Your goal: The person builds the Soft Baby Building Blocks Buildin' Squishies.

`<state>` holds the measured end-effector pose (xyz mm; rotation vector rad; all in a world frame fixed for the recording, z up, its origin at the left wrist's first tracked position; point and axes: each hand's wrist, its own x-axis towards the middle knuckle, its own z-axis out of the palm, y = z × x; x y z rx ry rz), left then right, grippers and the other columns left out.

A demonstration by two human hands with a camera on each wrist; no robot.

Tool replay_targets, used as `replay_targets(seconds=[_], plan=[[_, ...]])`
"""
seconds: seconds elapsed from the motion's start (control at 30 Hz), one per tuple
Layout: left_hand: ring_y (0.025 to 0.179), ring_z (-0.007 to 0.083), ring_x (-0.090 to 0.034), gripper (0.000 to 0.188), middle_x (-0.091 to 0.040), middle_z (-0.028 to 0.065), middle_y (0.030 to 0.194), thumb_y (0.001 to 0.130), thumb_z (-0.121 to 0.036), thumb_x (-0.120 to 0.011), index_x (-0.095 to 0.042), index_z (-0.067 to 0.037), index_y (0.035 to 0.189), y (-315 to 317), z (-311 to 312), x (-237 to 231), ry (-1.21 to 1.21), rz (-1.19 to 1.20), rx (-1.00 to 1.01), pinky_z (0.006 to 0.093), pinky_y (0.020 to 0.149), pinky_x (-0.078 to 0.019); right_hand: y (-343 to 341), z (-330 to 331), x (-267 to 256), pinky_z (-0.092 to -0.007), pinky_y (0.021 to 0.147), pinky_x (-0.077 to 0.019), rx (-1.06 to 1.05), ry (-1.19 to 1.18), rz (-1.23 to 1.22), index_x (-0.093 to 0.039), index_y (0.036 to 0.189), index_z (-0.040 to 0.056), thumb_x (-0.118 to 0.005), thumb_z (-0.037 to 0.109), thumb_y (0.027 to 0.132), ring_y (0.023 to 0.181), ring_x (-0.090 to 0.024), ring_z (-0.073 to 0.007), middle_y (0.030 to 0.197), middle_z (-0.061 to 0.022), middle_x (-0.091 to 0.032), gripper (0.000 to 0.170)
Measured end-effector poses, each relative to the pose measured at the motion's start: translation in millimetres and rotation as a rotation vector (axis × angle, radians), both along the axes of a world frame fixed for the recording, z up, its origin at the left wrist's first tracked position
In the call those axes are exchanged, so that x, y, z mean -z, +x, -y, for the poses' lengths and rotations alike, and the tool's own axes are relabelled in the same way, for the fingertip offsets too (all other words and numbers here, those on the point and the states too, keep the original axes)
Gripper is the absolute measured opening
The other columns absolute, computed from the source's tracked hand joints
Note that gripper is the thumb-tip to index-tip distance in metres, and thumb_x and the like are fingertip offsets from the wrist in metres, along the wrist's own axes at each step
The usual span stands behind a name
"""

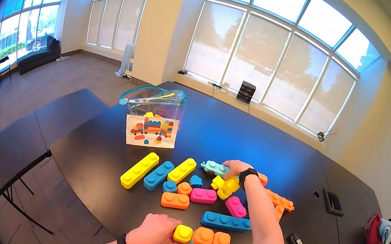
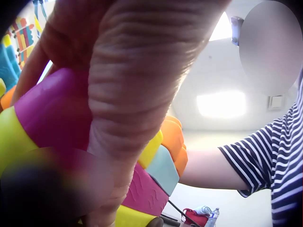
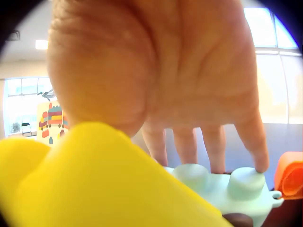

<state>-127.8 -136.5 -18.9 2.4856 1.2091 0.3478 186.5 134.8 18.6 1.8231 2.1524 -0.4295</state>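
Head view: a dark, smooth-topped table (image 1: 94,167) is filling the lower scene. Toward its left, beyond the blocks, a clear plastic bag with a teal handle (image 1: 138,109) is standing. Near the person, a stack of magenta, yellow and orange plastic toy blocks (image 1: 203,238) is sitting; just beyond it, a long blue four-stud block (image 1: 226,221) is lying. Left hand (image 1: 152,231) is gripping the stack's left end with curled fingers. Farther off and rightward, the right hand (image 1: 238,168) is touching a mint-green wheeled plastic base (image 1: 216,168), fingers nearly straight and spread, thumb not showing. Chunky yellow blocks (image 1: 225,188) are lying on the base's near side. Judgement: good handling is calling for a pinch across the base's long sides, clear of those yellow pieces and the small mint loop (image 3: 277,198) at its right end, while the left hand is bracing the stack low.
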Motion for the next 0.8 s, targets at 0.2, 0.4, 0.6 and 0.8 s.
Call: replay_targets(seconds=[0.2, 0.4, 0.6, 0.8], plan=[[0.093, 0.0350, -0.073, 0.057, -0.075, 0.0092, 0.092, 0.068, -0.045, -0.095, -0.068, -0.015, 0.109, 4.0, 0.5, -8.0, -0.047, -0.085, -0.032, 0.0478, 0.073, -0.0573, 6.9, 8.9, 3.5, -0.0478, 0.104, -0.0551, -0.102, -0.058, 0.037, -0.062, 0.146, 0.0241, -0.087, 0.037, 0.075, 0.128, -0.065, -0.0340, 0.139, -0.0117, -0.068, 0.076], [0.094, 0.0349, -0.073, 0.055, -0.075, 0.0105, 0.093, 0.069, -0.043, -0.094, -0.069, -0.015, 0.109, 4.9, 0.0, -7.3, -0.054, -0.077, -0.047, 0.0481, 0.074, -0.0570, 15.7, 21.5, 10.9, -0.0447, 0.097, -0.0586, -0.176, 0.018, 0.088, -0.069, 0.133, 0.0097, -0.091, 0.038, 0.072, 0.119, -0.071, -0.0333, 0.126, -0.0148, -0.075, 0.070], [0.092, 0.0351, -0.075, 0.063, -0.077, 0.0108, 0.092, 0.066, -0.037, -0.096, -0.070, -0.014, 0.118, 5.1, -0.3, -4.3, -0.047, -0.056, -0.035, 0.0482, 0.074, -0.0582, 20.7, 24.5, 12.4, -0.0474, 0.093, -0.0593, -0.234, 0.003, 0.182, -0.074, 0.123, 0.0052, -0.089, 0.049, 0.074, 0.113, -0.072, -0.0367, 0.119, -0.0179, -0.075, 0.068], [0.092, 0.0367, -0.073, 0.057, -0.076, 0.0122, 0.090, 0.066, -0.045, -0.094, -0.071, -0.015, 0.109, 2.7, -3.5, -1.3, -0.060, -0.047, -0.066, 0.0480, 0.077, -0.0574, 18.5, 25.4, 10.5, -0.0461, 0.094, -0.0607, -0.247, 0.142, 0.103, -0.078, 0.113, 0.0045, -0.091, 0.046, 0.069, 0.108, -0.074, -0.0378, 0.113, -0.0205, -0.077, 0.062]])
